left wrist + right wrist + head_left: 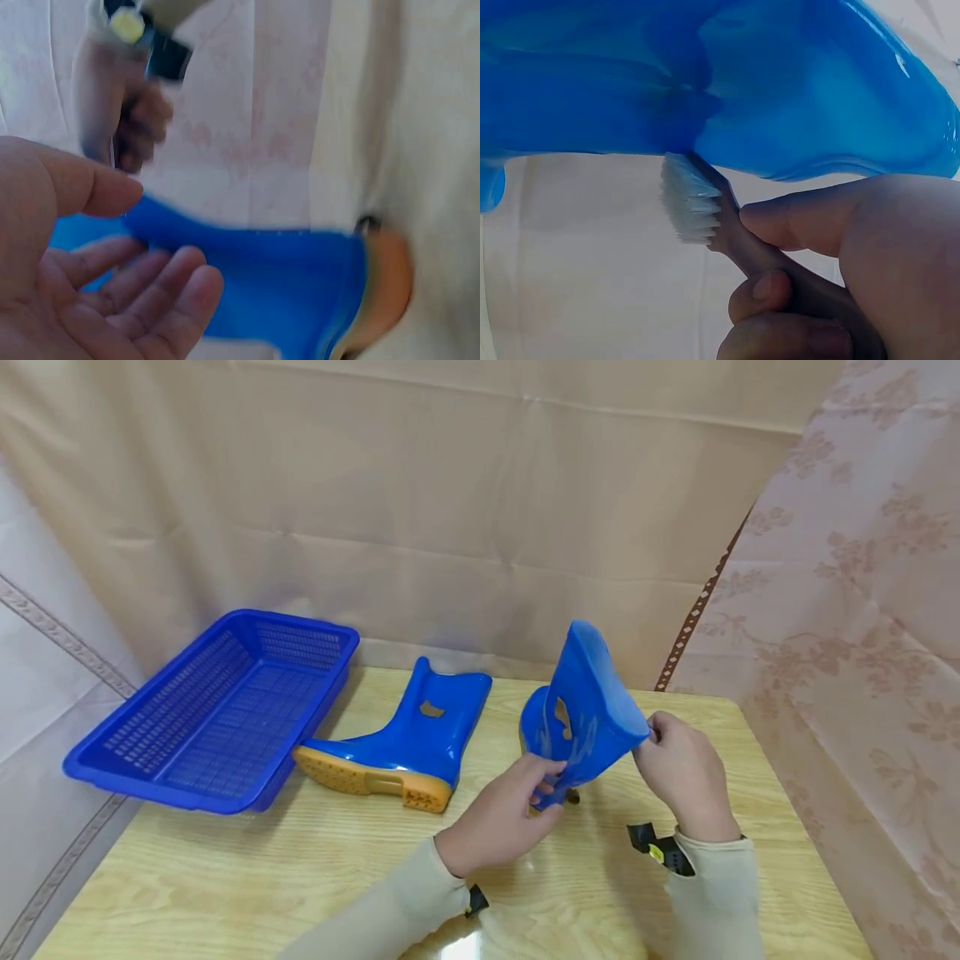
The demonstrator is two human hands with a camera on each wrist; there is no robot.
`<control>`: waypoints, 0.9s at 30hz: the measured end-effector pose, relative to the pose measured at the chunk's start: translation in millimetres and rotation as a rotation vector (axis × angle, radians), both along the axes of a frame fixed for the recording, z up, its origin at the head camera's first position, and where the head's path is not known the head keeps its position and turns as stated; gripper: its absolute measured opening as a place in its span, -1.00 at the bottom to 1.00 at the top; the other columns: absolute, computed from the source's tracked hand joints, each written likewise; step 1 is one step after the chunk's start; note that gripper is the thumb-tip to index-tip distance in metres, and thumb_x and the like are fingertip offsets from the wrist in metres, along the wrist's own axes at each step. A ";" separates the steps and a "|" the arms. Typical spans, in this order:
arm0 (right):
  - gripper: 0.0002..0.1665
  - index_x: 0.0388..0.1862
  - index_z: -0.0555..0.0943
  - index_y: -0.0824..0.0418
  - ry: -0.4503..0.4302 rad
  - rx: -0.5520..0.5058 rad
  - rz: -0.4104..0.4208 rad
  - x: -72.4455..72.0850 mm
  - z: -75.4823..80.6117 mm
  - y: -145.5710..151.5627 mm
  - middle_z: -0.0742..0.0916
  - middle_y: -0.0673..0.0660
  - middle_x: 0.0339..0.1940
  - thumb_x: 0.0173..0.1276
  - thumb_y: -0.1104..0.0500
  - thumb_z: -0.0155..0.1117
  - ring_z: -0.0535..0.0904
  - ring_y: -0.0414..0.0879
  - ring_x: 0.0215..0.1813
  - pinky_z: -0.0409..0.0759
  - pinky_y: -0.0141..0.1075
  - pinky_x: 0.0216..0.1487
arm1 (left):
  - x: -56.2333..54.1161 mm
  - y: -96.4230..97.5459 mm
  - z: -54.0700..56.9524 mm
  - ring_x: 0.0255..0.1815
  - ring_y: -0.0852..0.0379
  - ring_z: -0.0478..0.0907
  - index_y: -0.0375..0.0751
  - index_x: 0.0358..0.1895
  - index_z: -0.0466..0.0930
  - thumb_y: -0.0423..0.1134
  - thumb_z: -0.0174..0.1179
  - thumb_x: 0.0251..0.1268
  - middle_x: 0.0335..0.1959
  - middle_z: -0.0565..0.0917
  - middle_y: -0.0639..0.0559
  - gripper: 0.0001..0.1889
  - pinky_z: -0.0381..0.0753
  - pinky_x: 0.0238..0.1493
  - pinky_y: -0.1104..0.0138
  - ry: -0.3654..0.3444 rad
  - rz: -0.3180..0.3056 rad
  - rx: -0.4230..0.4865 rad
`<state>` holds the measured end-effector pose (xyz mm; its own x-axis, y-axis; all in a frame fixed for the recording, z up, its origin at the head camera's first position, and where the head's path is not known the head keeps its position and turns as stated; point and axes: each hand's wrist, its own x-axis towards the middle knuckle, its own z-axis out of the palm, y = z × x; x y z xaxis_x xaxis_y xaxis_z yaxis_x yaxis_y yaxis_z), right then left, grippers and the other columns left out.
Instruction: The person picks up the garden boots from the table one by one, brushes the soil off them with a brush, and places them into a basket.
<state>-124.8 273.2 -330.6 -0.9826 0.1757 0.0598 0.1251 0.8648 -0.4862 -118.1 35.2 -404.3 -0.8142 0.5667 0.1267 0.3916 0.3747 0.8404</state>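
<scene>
A blue rubber boot (588, 702), with a brown patch on its shaft and an orange sole, leans with its opening toward the right. My left hand (502, 814) is at the near side of its shaft. In the left wrist view the thumb stands apart from the loosely bent fingers (196, 292), which overlap the boot (285, 281). My right hand (682, 772) grips the dark handle of a small brush (754, 259) close to the boot's rim. White bristles (690, 202) point away from the thumb, and the brush head's tip meets the boot's edge in the right wrist view.
A second blue boot (442, 727) lies on its side, its orange sole toward me. A blue plastic basket (168, 797) with mesh walls stands at the left of the wooden table (300, 893). Beige cloth (420, 510) hangs behind, and floral cloth (870, 610) at the right.
</scene>
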 end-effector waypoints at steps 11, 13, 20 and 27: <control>-0.16 -0.51 0.45 0.17 0.044 0.004 -0.015 0.4 1.5 0.2 0.47 0.06 -0.63 0.52 -0.53 -0.19 0.43 0.00 -0.55 0.28 -0.21 -0.54 | -89.5 -15.9 4.1 0.10 0.03 0.60 -0.22 0.25 0.55 -0.26 0.04 0.66 0.11 0.66 -0.06 -0.73 0.62 0.14 0.12 -0.022 0.162 0.041; -0.19 -0.50 0.46 0.17 0.046 0.001 -0.010 1.2 0.7 -1.1 0.48 0.06 -0.63 0.54 -0.49 -0.16 0.43 0.00 -0.55 0.28 -0.21 -0.54 | -102.5 -13.2 5.8 0.17 -0.02 0.57 -0.20 0.34 0.48 -0.24 0.00 0.68 0.17 0.63 -0.07 -0.68 0.59 0.20 0.07 -0.046 0.166 0.068; -0.28 -0.48 0.49 0.17 0.060 -0.003 -0.002 1.5 -0.9 -2.5 0.49 0.06 -0.62 0.59 -0.39 -0.08 0.43 -0.01 -0.54 0.28 -0.21 -0.54 | -129.9 5.8 3.8 0.51 -0.02 0.35 -0.05 0.63 0.17 -0.16 -0.16 0.75 0.50 0.42 -0.06 -0.50 0.35 0.50 0.03 -0.097 0.038 0.154; -0.29 -0.46 0.51 0.16 0.062 -0.007 -0.006 2.2 -1.5 1.1 0.51 0.06 -0.61 0.58 -0.40 -0.08 0.44 -0.01 -0.53 0.28 -0.20 -0.54 | -137.9 15.1 -6.6 0.55 -0.02 0.33 0.00 0.59 0.29 -0.01 -0.16 0.73 0.53 0.41 0.02 -0.50 0.30 0.53 -0.01 -0.192 -0.068 0.169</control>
